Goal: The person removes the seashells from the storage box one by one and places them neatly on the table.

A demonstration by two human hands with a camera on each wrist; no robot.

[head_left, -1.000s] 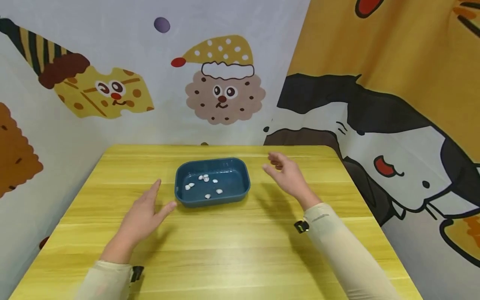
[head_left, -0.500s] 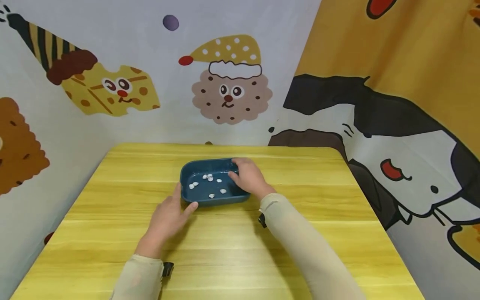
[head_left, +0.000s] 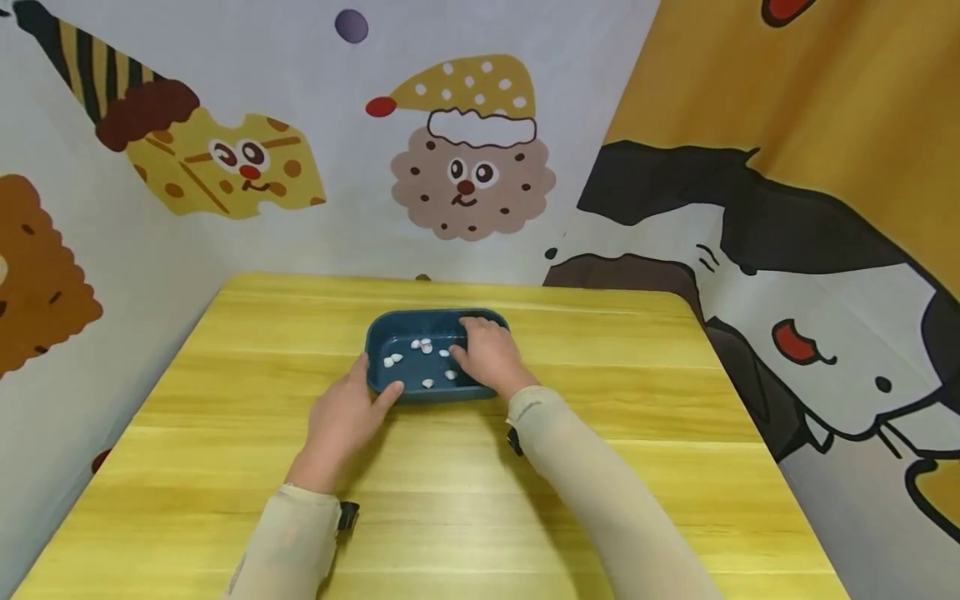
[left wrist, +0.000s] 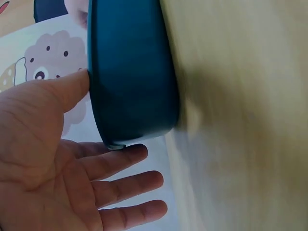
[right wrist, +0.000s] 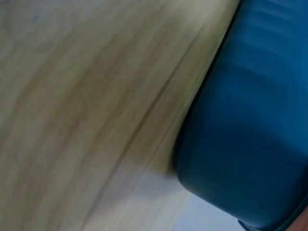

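A dark blue rectangular tray [head_left: 432, 398] stands on the table with several small white pieces [head_left: 427, 347] inside, like shells or pebbles; their kind is too small to tell. At the tray's left end, my left hand [head_left: 341, 423] touches the wall with thumb and fingers spread and mostly straight, which the left wrist view also shows. My right hand [head_left: 491, 354] reaches over the tray's right end, thumb and fingertips apart above its inside, close to the rightmost white pieces. Its lower fingers are hidden. In the right wrist view the tray's outer wall [right wrist: 245, 130] fills the right side.
The yellow wood-grain table [head_left: 450, 508] extends around the tray, with its back edge close behind. A cartoon-printed cloth [head_left: 285, 242] hangs behind and at the sides. Both sleeves carry a small black wrist device [head_left: 347, 515].
Both hands have come in to the tray: the left to its left end, the right over its right end and inside. The tray stays on the table; the head view has shifted slightly.
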